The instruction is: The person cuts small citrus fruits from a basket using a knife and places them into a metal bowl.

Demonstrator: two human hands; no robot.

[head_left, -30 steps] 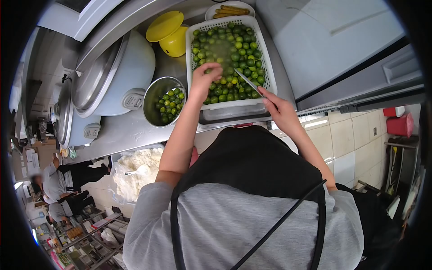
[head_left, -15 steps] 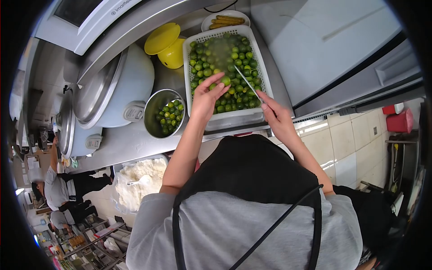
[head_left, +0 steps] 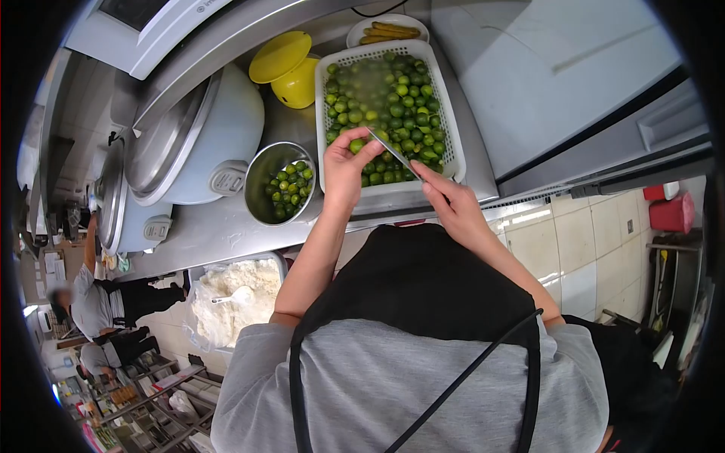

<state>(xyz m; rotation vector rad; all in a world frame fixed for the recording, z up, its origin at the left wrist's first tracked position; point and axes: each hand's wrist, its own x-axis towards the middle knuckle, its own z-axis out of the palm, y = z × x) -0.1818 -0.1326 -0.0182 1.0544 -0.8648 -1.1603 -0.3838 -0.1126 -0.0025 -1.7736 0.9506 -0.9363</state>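
My left hand [head_left: 343, 167] is closed on a small green lime [head_left: 357, 146], held between thumb and fingers above the near left part of the basket. In my right hand [head_left: 455, 209] is a knife [head_left: 398, 157], its blade slanting up and left so that the tip reaches my left fingertips. Whether the blade touches the lime I cannot tell. Beneath both hands, a white perforated basket [head_left: 458, 155] holds many green limes [head_left: 411, 98]. To the left of my left hand, a steel bowl [head_left: 255, 192] has several limes at its bottom.
Behind the bowl are a yellow container [head_left: 296, 84] and large rice cookers [head_left: 238, 128]. A plate [head_left: 359, 34] of brown sticks sits at the back. A tub of white rice [head_left: 249, 283] stands below the counter. Two people [head_left: 98, 302] are at far left.
The knife has swung down and left, bringing its tip from over the limes to my left fingertips. My left hand has drawn slightly left with the lime.
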